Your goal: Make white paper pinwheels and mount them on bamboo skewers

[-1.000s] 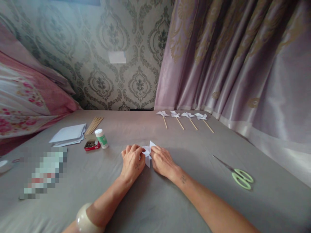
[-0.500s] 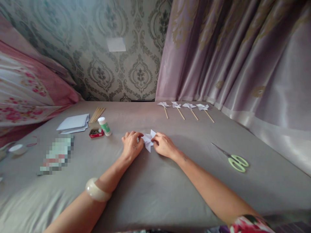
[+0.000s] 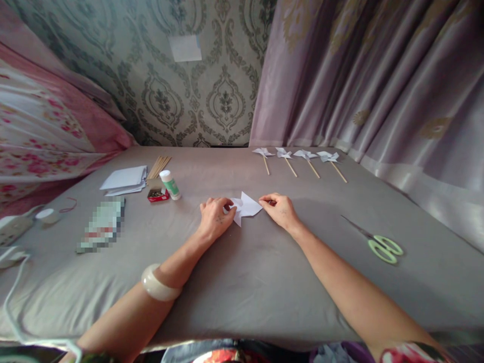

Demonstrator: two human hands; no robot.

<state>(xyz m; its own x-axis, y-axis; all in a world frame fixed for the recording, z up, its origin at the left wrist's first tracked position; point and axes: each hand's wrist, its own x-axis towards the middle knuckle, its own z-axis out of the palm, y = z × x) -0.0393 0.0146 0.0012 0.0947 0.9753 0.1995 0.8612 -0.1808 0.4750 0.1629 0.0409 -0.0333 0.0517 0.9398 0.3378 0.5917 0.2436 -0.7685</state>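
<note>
A white paper pinwheel (image 3: 247, 206) without a stick lies in the middle of the grey cloth, between my hands. My left hand (image 3: 217, 217), with a pale bangle on its forearm, is closed on the pinwheel's left side, thumb and fingers on the folded paper. At the opposite side, my right hand (image 3: 280, 210) pinches the pointed tip of a paper flap that spreads out to the right. Its fingertips hide the very corner. Several finished pinwheels on wooden sticks, one of them a white pinwheel (image 3: 305, 155), lie in a row at the back right.
Green-handled scissors (image 3: 385, 248) lie right of my right arm. Back left are a paper stack (image 3: 124, 180), wooden sticks (image 3: 159, 165), a red box (image 3: 158, 195) of small metal pieces and a glue stick (image 3: 171, 185). A blurred packet (image 3: 101, 224) and a power strip (image 3: 13, 229) lie farther left.
My right hand has moved right, away from my left, and the paper flap between them has opened out. My left hand stays on the pinwheel. The view has shifted slightly.
</note>
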